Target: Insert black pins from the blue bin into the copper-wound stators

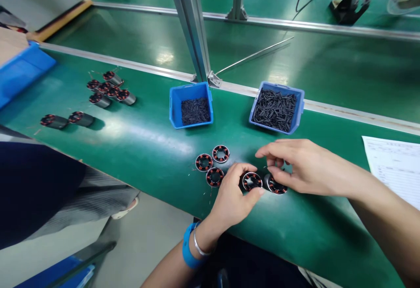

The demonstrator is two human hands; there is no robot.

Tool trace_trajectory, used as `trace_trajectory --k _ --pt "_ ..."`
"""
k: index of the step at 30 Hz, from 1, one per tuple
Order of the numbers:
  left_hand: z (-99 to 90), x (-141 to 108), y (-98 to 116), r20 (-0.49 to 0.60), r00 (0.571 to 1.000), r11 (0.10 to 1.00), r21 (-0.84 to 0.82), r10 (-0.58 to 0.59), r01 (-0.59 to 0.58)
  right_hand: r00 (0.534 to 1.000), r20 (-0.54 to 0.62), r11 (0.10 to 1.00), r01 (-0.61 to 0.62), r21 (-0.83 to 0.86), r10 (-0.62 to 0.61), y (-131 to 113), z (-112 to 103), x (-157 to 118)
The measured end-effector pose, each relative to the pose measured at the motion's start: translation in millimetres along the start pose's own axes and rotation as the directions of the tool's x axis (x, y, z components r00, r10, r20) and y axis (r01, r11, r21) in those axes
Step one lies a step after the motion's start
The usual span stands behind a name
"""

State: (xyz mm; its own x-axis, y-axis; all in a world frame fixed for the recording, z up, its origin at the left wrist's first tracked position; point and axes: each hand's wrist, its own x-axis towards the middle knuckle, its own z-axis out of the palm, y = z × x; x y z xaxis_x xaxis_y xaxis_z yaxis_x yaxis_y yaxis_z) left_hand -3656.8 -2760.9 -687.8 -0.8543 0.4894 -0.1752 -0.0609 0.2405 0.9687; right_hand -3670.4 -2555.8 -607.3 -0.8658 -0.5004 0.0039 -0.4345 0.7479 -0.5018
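Observation:
My left hand [234, 196] is wrapped round a round motor stator [252, 182] with a silver rim and orange-red windings, standing on the green table. Just to its right, another stator [277, 185] leans slightly, partly covered by my right hand [293, 165]. My right hand's fingers are curled together above that stator; anything between the fingertips is too small to name. Three more stators [215, 177] sit left of my left hand. Beyond the hands are a blue bin [173, 109] of thin black pieces and a blue-violet bin [299, 113] of larger black tube pieces.
Several stators [104, 88] lie at the left of the green table [141, 135], near a blue tray [26, 71]. A metal post [190, 26] rises behind the bins. A printed sheet [393, 165] lies at the right. A person's dark clothing [36, 183] shows at the left edge.

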Motion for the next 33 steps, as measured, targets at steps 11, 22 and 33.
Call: trace_trajectory --k 11,22,33 --pt "2.4 -0.8 -1.9 0.000 1.000 0.996 -0.088 0.006 -0.006 0.985 0.155 0.996 -0.065 -0.063 0.074 -9.3 15.3 12.7" --pt "3.6 -5.9 -4.2 -0.039 0.999 0.999 -0.008 0.034 -0.034 0.938 -0.229 0.840 -0.337 -0.425 0.260 92.4 -8.4 49.4" --pt "4.0 -6.9 -14.2 -0.042 0.988 0.989 0.021 0.148 -0.148 0.902 -0.318 0.954 -0.296 0.039 0.293 49.2 -10.6 34.4"
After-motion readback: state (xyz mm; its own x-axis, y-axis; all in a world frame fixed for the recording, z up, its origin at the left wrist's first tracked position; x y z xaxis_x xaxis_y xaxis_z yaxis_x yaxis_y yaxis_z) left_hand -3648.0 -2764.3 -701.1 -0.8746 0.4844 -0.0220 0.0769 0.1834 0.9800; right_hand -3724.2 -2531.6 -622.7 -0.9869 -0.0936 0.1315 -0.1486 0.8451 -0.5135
